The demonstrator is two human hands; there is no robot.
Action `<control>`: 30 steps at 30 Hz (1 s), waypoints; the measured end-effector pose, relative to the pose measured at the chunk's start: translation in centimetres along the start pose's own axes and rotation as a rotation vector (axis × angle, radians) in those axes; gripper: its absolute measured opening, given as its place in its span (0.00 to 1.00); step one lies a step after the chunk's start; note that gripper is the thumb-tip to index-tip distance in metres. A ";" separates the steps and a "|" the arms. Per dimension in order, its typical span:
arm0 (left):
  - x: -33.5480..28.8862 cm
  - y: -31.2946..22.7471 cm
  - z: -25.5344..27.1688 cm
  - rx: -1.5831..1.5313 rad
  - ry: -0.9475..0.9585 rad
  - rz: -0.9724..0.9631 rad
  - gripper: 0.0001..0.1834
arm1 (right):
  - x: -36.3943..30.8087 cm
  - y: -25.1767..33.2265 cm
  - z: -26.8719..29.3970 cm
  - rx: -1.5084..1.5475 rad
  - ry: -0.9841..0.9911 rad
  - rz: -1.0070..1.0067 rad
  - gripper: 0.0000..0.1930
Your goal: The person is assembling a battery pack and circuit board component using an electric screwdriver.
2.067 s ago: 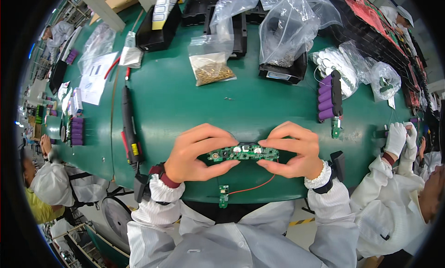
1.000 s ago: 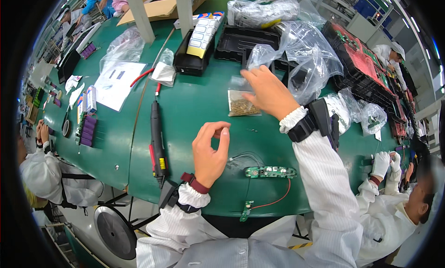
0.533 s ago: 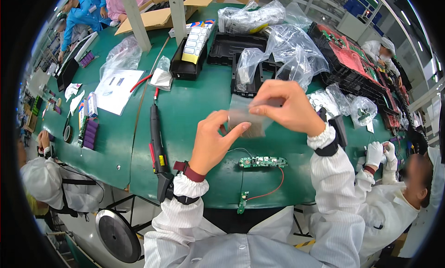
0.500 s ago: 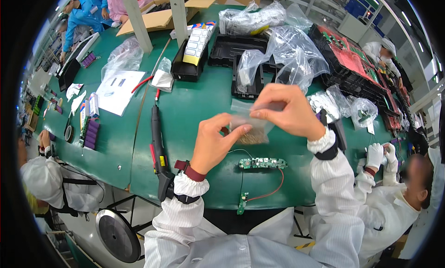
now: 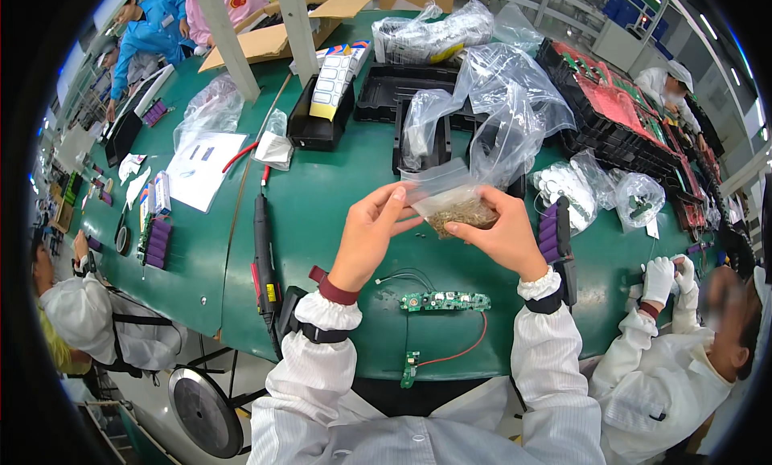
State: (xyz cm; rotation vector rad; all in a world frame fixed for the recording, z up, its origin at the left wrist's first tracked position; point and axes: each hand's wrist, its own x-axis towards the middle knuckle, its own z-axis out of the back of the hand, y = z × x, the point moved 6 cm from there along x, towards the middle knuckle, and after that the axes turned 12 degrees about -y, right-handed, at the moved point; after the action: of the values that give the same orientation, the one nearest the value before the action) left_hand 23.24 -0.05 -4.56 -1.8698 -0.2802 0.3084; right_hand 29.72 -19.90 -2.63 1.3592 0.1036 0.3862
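A clear plastic zip bag point(image 5: 447, 193) with many small brass-coloured pieces in its lower part is held up over the bench, tilted. My right hand point(image 5: 507, 233) grips its filled lower right side, thumb in front and fingers behind. At the bag's upper left edge, my left hand point(image 5: 371, 228) has thumb and forefinger close together on the plastic, its other fingers reaching along the side. Below both hands lies a long green circuit board point(image 5: 446, 302), joined by a red and a dark wire to a small green board point(image 5: 410, 368).
A black electric screwdriver point(image 5: 264, 252) lies left of my arm. Purple battery cells point(image 5: 553, 230) stand to the right. Farther back are black trays point(image 5: 386, 91), plastic bags point(image 5: 515, 87) and a crate of boards point(image 5: 611, 103). A co-worker's gloved hands point(image 5: 659, 280) work at right.
My right hand has moved from the bag's top down to its filled lower side. The bag now tilts, its pieces lying toward the right, and my left thumb has shifted up the edge.
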 end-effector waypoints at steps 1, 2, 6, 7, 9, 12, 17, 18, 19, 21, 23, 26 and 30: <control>0.3 0.6 0.3 -0.001 -0.005 0.011 0.21 | 0.2 0.6 -0.1 -0.132 0.007 0.106 0.23; 0.6 1.5 0.4 -0.011 0.039 0.075 0.21 | 0.3 1.3 -0.3 -0.264 0.017 0.212 0.24; 1.0 4.6 1.5 -0.030 0.039 0.226 0.21 | 1.3 1.7 -0.9 -0.347 0.121 0.207 0.26; 1.1 5.0 1.6 -0.029 0.027 0.232 0.21 | 1.4 1.5 -0.9 -0.342 0.132 0.201 0.26; 1.3 5.7 1.6 -0.067 0.024 0.287 0.20 | 1.4 1.6 -1.0 -0.405 0.155 0.187 0.27; 1.7 6.3 1.9 -0.108 0.008 0.308 0.20 | 1.6 1.5 -1.4 -0.376 0.168 0.154 0.27; 1.4 6.4 1.8 -0.144 0.000 0.360 0.21 | 0.7 1.5 -1.0 -0.284 0.121 0.048 0.26; 1.4 6.4 1.7 -0.159 0.016 0.377 0.21 | 0.5 1.9 -0.8 -0.286 0.094 0.066 0.25; 1.3 6.3 1.6 -0.160 0.012 0.379 0.21 | 0.4 2.1 -0.7 -0.287 0.068 0.085 0.24; 1.1 6.2 1.3 -0.158 0.015 0.399 0.22 | 0.2 1.4 -1.2 -0.297 0.082 0.166 0.23; 1.0 6.0 1.1 -0.184 0.023 0.402 0.22 | 0.0 1.5 -1.4 -0.309 0.093 0.247 0.22; 0.8 5.9 0.6 -0.226 0.032 0.430 0.23 | -0.1 1.8 -1.4 -0.313 0.065 0.245 0.22; 0.6 5.2 0.5 -0.297 0.043 0.495 0.24 | -0.2 1.7 -1.8 -0.303 0.089 0.270 0.22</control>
State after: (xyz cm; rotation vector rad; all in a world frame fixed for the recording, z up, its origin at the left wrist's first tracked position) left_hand 23.80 -1.02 -9.66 -2.2245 0.1849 0.5865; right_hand 28.64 -18.04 -1.37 1.0573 -0.0646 0.6622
